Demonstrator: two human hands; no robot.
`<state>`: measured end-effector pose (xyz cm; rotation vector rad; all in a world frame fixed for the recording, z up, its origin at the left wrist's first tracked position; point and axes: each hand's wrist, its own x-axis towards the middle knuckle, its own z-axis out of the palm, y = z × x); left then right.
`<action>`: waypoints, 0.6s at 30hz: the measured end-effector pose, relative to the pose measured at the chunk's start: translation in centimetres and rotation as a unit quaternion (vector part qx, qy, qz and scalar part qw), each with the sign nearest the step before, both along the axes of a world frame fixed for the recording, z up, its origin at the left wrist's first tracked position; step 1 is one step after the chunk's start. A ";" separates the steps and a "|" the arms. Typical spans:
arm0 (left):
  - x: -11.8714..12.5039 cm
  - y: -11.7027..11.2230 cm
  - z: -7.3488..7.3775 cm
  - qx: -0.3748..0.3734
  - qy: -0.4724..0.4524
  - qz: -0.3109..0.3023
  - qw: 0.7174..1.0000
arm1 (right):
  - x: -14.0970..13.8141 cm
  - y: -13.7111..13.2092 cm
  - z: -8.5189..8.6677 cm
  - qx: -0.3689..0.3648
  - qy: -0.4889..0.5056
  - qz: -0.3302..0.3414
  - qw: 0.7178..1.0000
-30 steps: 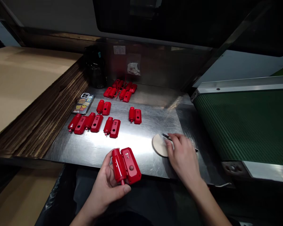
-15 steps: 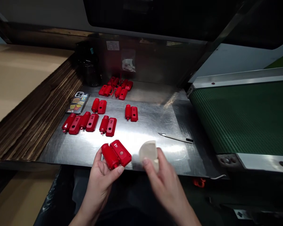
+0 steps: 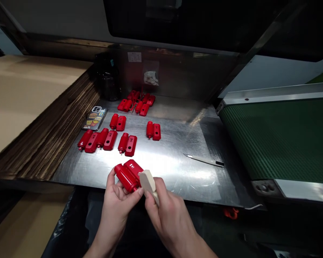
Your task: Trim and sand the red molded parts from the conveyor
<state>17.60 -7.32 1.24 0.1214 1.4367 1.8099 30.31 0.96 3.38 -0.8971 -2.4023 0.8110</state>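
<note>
My left hand (image 3: pixel 117 206) is closed around a red plastic part (image 3: pixel 126 178), a cylinder joined to a flat plate with small slots, tilted above the table's front edge. My right hand (image 3: pixel 170 211) grips an off-white piece (image 3: pixel 148 181), flat with one rounded side; its exact kind I cannot tell. The piece lies over the lower right of the plate and hides that corner. Whether it touches the plate is unclear. A craft knife (image 3: pixel 204 160) with a pale handle lies on the metal table (image 3: pixel 172 150), right of my hands.
Several similar red parts (image 3: pixel 130 146) lie on the table, with more clustered (image 3: pixel 144 109) at the back. A phone (image 3: pixel 94 118) lies beside stacked cardboard (image 3: pixel 70 104) on the left. A black bottle (image 3: pixel 109 82) stands behind. A green conveyor belt (image 3: pixel 282 136) borders the right.
My right hand has moved left with the off-white piece, from apart to over the red part's plate. The piece has turned more edge-on. My left hand keeps its hold.
</note>
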 end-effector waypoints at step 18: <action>-1.0 0.0 0.9 0.009 -0.022 -0.024 0.999 | -0.4 0.1 0.3 -0.038 -0.021 0.052 0.998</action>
